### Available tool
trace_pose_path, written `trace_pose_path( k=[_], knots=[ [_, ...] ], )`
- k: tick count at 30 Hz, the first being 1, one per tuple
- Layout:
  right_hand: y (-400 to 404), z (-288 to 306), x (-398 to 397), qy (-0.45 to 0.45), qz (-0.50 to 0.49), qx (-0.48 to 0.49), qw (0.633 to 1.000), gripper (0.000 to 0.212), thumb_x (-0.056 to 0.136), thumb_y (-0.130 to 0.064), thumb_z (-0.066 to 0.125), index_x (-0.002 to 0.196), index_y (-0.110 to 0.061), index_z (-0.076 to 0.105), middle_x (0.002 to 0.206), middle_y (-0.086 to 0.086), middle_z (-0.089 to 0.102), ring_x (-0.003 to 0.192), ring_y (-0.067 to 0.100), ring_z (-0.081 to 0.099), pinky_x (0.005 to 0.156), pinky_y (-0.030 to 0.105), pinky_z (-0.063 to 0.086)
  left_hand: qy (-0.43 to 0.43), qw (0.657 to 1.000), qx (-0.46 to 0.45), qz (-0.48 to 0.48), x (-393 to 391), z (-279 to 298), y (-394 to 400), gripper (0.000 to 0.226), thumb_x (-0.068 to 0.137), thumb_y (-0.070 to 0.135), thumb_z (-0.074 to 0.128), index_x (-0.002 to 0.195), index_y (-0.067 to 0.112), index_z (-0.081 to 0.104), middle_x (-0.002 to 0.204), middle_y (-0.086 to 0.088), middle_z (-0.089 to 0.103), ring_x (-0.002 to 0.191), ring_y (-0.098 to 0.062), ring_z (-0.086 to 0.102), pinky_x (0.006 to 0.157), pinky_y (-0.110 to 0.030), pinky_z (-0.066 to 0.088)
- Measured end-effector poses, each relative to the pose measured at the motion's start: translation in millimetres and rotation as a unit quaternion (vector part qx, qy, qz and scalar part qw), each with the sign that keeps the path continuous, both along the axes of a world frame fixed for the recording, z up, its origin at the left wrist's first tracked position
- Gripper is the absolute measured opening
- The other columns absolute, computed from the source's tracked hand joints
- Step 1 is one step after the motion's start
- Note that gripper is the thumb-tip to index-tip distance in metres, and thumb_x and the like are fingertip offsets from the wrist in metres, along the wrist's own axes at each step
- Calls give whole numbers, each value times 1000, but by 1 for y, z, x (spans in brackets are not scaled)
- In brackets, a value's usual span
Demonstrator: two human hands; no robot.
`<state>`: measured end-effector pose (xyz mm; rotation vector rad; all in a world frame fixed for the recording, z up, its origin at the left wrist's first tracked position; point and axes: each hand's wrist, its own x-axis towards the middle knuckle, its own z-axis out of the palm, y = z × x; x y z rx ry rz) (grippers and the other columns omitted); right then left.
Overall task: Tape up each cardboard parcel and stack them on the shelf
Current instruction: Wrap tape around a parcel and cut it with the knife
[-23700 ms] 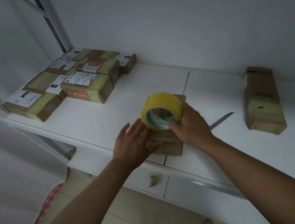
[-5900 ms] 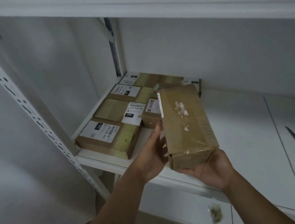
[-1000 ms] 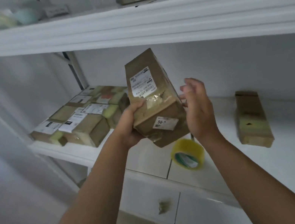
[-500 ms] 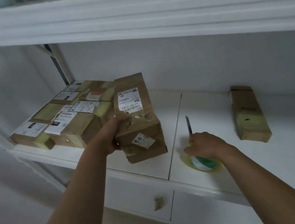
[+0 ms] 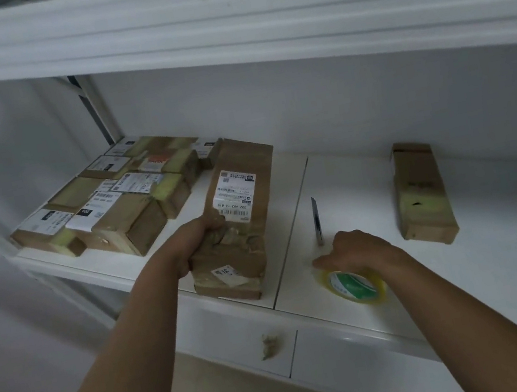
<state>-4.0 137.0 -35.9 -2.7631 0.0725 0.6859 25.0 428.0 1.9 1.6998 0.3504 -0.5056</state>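
Observation:
A long brown cardboard parcel (image 5: 243, 195) with a white shipping label lies on the white shelf (image 5: 490, 262), its near end at the front edge. My left hand (image 5: 198, 237) grips its left side near that end. A yellow tape roll (image 5: 356, 285) with a green-and-white core lies flat to the right of the parcel. My right hand (image 5: 353, 250) rests on top of the roll, fingers curled over its far rim. A stack of taped parcels (image 5: 119, 199) fills the shelf's left end. One more brown parcel (image 5: 421, 194) lies apart at the right.
A dark knife blade (image 5: 317, 221) lies on the shelf just beyond my right hand, pointing away. An upper shelf (image 5: 219, 19) overhangs the whole work area. A metal upright (image 5: 93, 111) stands at the back left. Tiled floor shows below the shelf's front edge.
The parcel came down from mid-air and now lies flat on the shelf under my left hand. My right hand left the parcel and dropped onto the tape roll.

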Motion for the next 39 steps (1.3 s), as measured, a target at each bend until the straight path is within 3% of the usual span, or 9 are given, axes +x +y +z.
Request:
trace_pose_path(
  k=[5,9,13,16,19,25,29,36,39],
  knots=[
    [-25,0,-1,8,1,34,999,50,81,-63,61,106,-20,55,103,0,60,87,14,60,68,27,48,-65,985,162,15,2,-3,-6,31,94,31,52,115,14,68,111,-14,73,95,-31,71,83,-42,58],
    [-32,-8,-7,-22,-3,62,998,44,81,-59,64,99,-19,61,94,-3,60,83,12,59,69,28,49,-188,862,466,60,-5,1,-28,54,96,32,49,145,10,42,145,-21,42,131,-39,42,105,-49,38],
    [-35,-13,-11,-51,16,60,997,38,81,-59,63,87,-22,60,91,-3,60,79,11,56,63,27,44,-411,831,375,-11,-33,1,-104,34,94,8,52,127,13,60,119,-5,61,111,-23,58,84,-29,44],
    [-34,-11,-19,-66,31,56,996,36,82,-59,62,87,-24,58,91,-2,59,80,14,57,64,27,43,-281,850,356,-268,-36,-35,-148,53,90,-5,49,139,16,53,139,-6,54,129,-23,51,103,-33,44],
    [-35,-12,-28,-82,46,60,994,35,83,-59,63,83,-25,57,85,-4,57,79,16,58,62,27,41,-185,813,410,-369,-29,-71,-158,58,92,-1,51,147,16,43,149,-10,41,138,-29,41,112,-40,37],
    [-41,-19,-39,-108,81,112,984,38,86,-58,64,69,-31,43,77,-9,52,77,15,56,57,26,36,-116,749,539,-368,-21,-71,-149,27,98,9,48,122,3,59,127,-15,59,118,-32,58,94,-37,48],
    [-58,-23,-41,-111,88,136,981,38,86,-56,65,70,-28,44,73,-9,51,70,14,54,55,26,34,-179,732,543,-372,-29,-62,-143,23,92,5,48,115,1,55,118,-20,59,111,-37,60,89,-42,51],
    [-112,1,-32,-81,108,169,976,30,87,-45,71,75,-21,57,74,-6,55,64,9,51,58,25,35,-177,773,484,-370,-49,4,-167,32,96,2,47,127,6,47,118,-17,59,100,-31,59,64,-30,44],
    [-110,10,-29,-94,120,184,971,24,87,-41,71,83,-18,64,83,-3,62,71,11,57,61,26,39,-155,805,442,-363,-49,19,-156,33,94,5,52,125,16,53,117,-10,62,97,-22,58,74,-28,46]
  ],
)
